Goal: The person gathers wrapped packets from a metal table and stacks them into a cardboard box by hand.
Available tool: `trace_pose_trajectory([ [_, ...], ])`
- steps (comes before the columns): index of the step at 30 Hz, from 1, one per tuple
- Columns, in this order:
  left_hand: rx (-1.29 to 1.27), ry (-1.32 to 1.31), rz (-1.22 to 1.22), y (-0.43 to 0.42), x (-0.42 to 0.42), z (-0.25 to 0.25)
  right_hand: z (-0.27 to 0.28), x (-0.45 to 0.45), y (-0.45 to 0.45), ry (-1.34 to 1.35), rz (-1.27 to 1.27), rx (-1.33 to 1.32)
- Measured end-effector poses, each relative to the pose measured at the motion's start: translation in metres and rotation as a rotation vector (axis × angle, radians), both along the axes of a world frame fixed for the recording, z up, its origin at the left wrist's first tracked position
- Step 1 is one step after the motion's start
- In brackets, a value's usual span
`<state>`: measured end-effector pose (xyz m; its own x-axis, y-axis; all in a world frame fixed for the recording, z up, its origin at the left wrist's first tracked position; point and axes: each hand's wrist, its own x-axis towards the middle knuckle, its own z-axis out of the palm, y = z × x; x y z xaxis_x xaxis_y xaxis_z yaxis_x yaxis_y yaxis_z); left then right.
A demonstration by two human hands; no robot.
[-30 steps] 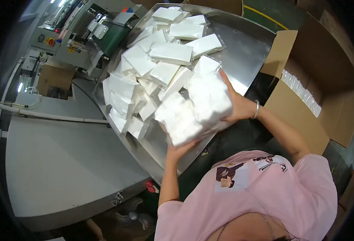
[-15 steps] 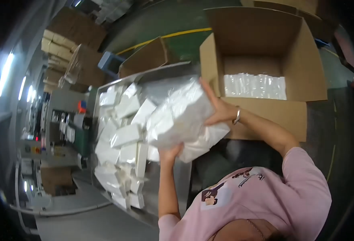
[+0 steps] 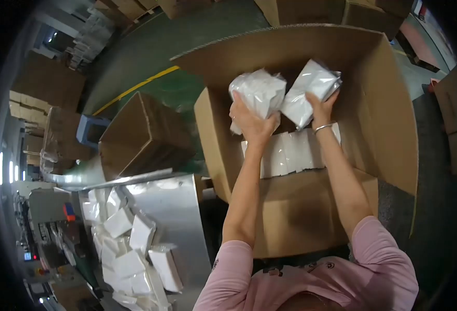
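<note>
My left hand [image 3: 252, 120] grips a bundle of white plastic-wrapped packs [image 3: 262, 92] inside the open cardboard box [image 3: 394, 114]. To its right, my right hand [image 3: 322, 108], with a bracelet at the wrist, is closed around another white wrapped pack [image 3: 306, 92], held tilted. What exactly the wrapping contains cannot be made out. Below both hands, a row of white wrapped packs [image 3: 290, 153] stands side by side in the box. My forearms cover part of that row and of the box's near flap.
A metal table [image 3: 179, 207] at the left carries a loose heap of white wrapped packs [image 3: 130, 259]. Beyond it stand an open cardboard carton [image 3: 130, 137] and a blue plastic stool [image 3: 89, 129]. More cartons [image 3: 311, 10] are at the back. A yellow line [image 3: 135, 90] crosses the green floor.
Both hands have moved right, from over the metal table into the box, carrying the packs. The single bundle is now split between the two hands. The view has turned toward the box.
</note>
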<state>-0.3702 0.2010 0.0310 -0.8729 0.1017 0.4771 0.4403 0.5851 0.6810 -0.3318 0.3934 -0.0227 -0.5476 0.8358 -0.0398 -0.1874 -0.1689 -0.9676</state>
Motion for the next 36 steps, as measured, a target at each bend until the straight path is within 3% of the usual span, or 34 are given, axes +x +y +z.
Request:
trace_pose_trajectory([
  [6, -0.143, -0.368, 0.379, 0.002, -0.040, -0.113, -0.115, -0.052, -0.057, -0.765, -0.044, 0.505],
  [7, -0.207, -0.417, 0.406, 0.003, -0.044, -0.127, -0.113, -0.057, -0.064, -0.755, 0.114, 0.520],
  [8, -0.251, -0.408, 0.416, 0.005, -0.049, -0.140, -0.113, -0.067, -0.077, -0.993, 0.196, 0.571],
  [12, -0.472, -0.492, 0.396, 0.017, -0.074, -0.184, -0.134, -0.097, -0.093, -1.153, 0.280, 0.725],
  [20, -0.444, -0.674, 0.339, 0.026, -0.091, -0.227, -0.180, -0.115, -0.098, -1.297, 0.253, 0.882],
  [24, -0.267, -0.677, 0.293, 0.009, -0.075, -0.187, -0.146, -0.103, -0.091, -1.276, 0.403, 0.859],
  [25, -0.270, -0.748, 0.314, 0.010, -0.068, -0.169, -0.148, -0.094, -0.086, -1.206, 0.409, 0.846],
  [26, -0.287, -0.658, 0.337, 0.009, -0.059, -0.159, -0.156, -0.084, -0.081, -1.132, 0.426, 0.836],
  [27, -0.251, -0.604, 0.178, 0.001, -0.055, -0.162, -0.190, -0.082, -0.073, -1.149, 0.400, 0.944],
  [30, -0.126, -0.603, -0.223, -0.034, -0.007, -0.081, -0.175, -0.062, -0.068, -0.949, 0.600, 0.840],
  [31, -0.028, -0.583, -0.197, -0.051, 0.024, -0.033, -0.172, -0.057, -0.064, -0.839, 0.676, 0.744],
  [32, 0.087, -0.267, -0.409, -0.082, 0.056, 0.001, -0.167, -0.054, -0.063, -0.729, 0.738, 0.637],
  [33, 0.087, -0.421, -0.499, -0.114, 0.084, 0.035, -0.160, -0.053, -0.065, -0.619, 0.801, 0.537],
  [34, -0.030, -0.456, -0.576, -0.153, 0.111, 0.063, -0.097, -0.040, -0.097, -0.645, 0.744, 0.597],
  [35, 0.014, -0.448, -0.540, -0.186, 0.143, 0.071, -0.082, -0.036, -0.112, -0.559, 0.787, 0.584],
  [36, -0.008, -0.563, -0.499, -0.227, 0.177, 0.112, -0.068, -0.034, -0.123, -0.480, 0.812, 0.569],
])
